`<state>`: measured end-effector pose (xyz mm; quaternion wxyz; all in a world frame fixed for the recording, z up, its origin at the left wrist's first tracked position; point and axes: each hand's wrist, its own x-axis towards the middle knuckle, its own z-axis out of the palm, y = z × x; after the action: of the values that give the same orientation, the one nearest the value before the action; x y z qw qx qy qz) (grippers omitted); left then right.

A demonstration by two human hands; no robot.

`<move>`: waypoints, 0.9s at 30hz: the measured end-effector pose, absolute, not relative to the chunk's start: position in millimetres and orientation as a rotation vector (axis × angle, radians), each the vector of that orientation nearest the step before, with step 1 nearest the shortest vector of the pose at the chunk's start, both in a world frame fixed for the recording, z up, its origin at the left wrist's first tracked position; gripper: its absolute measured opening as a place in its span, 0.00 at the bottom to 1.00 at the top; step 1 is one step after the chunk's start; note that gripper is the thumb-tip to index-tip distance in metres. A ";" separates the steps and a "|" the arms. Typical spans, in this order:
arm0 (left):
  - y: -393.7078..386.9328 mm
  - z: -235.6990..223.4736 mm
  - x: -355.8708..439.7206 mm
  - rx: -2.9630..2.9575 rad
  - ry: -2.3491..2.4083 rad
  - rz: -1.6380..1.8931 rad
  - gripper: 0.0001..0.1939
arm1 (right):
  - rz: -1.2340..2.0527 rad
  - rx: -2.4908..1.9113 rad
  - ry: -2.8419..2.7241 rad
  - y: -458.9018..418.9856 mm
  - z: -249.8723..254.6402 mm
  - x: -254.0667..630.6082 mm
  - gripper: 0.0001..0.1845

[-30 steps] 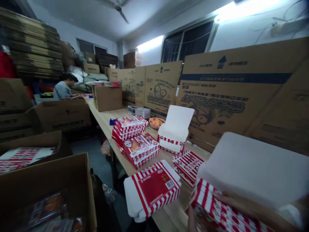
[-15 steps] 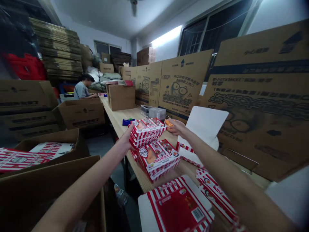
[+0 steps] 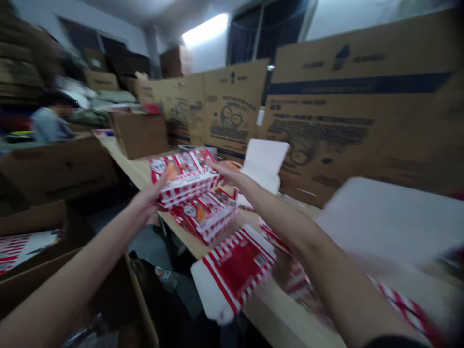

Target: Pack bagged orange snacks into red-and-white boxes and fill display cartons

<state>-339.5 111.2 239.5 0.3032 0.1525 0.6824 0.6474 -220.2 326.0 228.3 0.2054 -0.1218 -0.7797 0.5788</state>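
A stack of red-and-white striped food boxes with pictures on top is held between my two hands over the table. My left hand grips its left end, thumb at the near side. At its right end is my right hand, fingers against the boxes and partly blurred. Just below and to the right lies a second pile of the same boxes. Nearer me, a striped box with a plain red panel and a white flap lies at the table edge. An orange item shows behind my right wrist.
Open white-lined box flaps stand right of my right forearm. Tall cardboard cartons line the table's far side. An open carton sits at lower left, near a clear plastic bottle. A person works at far left.
My right hand has left the orange item and come to the right end of the box stack. The stack looks raised and tilted. The view has swung right.
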 end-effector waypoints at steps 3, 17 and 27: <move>70.4 251.1 -282.7 0.725 1.657 1.794 0.19 | 1.647 -0.534 -2.035 278.6 252.0 -132.9 0.30; 33.1 110.9 7.8 0.935 0.821 1.082 0.44 | 1.400 -1.321 -1.640 14.2 138.0 307.0 0.43; 69.4 43.1 21.0 1.059 0.831 1.111 0.65 | 1.026 -1.285 -1.982 34.2 1.6 318.5 0.42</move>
<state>21.0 69.4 43.1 0.6428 0.4647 0.3649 0.4876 318.5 34.2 1.6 0.2794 -0.4791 -0.7389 0.3827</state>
